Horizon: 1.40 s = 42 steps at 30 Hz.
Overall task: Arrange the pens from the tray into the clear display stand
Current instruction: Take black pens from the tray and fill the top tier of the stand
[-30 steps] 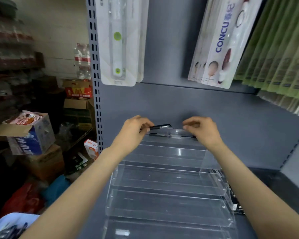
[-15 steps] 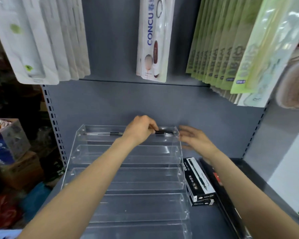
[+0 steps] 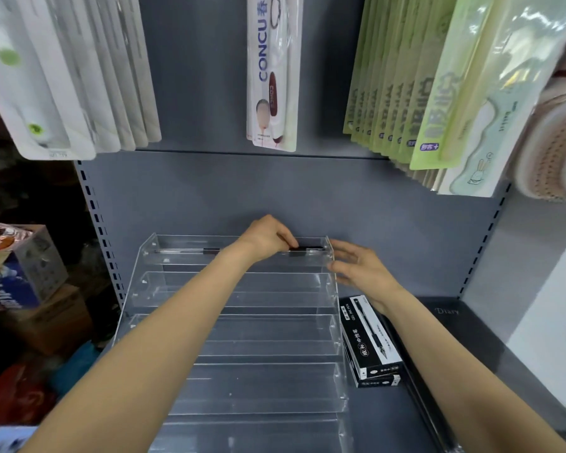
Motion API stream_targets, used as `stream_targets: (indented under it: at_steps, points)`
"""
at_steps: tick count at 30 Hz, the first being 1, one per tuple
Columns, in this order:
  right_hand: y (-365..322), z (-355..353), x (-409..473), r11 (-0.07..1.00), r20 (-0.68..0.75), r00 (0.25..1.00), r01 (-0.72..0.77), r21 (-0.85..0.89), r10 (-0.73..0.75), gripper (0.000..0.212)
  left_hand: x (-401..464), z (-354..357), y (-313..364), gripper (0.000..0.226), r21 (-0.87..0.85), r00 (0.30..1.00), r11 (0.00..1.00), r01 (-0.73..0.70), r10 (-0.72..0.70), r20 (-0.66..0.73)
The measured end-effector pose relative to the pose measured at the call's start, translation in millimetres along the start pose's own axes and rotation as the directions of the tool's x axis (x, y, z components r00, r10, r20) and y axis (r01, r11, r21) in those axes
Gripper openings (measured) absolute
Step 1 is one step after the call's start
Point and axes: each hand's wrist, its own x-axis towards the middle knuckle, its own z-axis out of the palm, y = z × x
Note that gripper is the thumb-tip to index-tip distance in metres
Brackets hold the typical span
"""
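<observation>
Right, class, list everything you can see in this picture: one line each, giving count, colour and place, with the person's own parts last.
stand: one, clear, tiered, on the grey shelf, centre.
held pen: one, black, in the top tier, right end.
second pen: one, clear with black grip, lying in the top tier, left part.
pen boxes: two stacked, black and white, right of the stand.
diary: one, black, right of the boxes.
CONCU pack: one, white, hanging top centre.
white packs: several, hanging top left.
green packs: many, hanging top right.
cartons: several, brown and blue, far left.
left hand: pinches the held pen.
right hand: fingers straight, at the stand's right edge.
</observation>
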Motion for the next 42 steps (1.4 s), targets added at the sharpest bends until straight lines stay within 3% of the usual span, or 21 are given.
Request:
stream_targets:
  at_steps: [7, 12, 17, 23, 29, 35, 42]
  points:
    - [2, 0, -2, 0.999, -0.018, 0.999, 0.045, -0.022, -0.046, 0.049, -17, 10, -4, 0.018, -0.001, 0.972, 0.997, -0.079, 0.077, -0.220]
    - [-8, 16, -14, 0.900, -0.210, 0.923, 0.230, -0.371, -0.323, 0.036, -52, 6, -7, 0.015, -0.023, 0.902, 0.987, -0.158, 0.135, -0.409]
    - [-35, 70, -42, 0.893, -0.085, 0.915, 0.358, -0.274, -0.393, 0.025, -113, -9, -27, 0.010, -0.040, 0.850, 0.995, -0.086, 0.052, -0.524]
    - [-48, 190, -81, 0.937, 0.146, 0.943, 0.318, -0.145, -0.298, 0.021, -220, -42, -104, 0.010, 0.040, 0.820, 0.994, 0.105, -0.063, -0.569]
    - [-42, 364, -136, 0.949, 0.343, 0.912, 0.284, -0.136, -0.223, 0.022, -338, -90, -214, 0.010, 0.028, 0.798, 0.948, 0.318, -0.252, -0.548]
    - [-20, 497, -174, 0.919, 0.472, 0.880, 0.230, -0.320, -0.056, 0.025, -429, -122, -321, 0.008, -0.069, 0.769, 0.871, 0.487, -0.465, -0.440]
    - [37, 560, -184, 0.830, 0.479, 0.859, 0.129, -0.543, 0.180, 0.030, -473, -107, -408, 0.016, -0.020, 0.761, 0.793, 0.609, -0.592, -0.266]
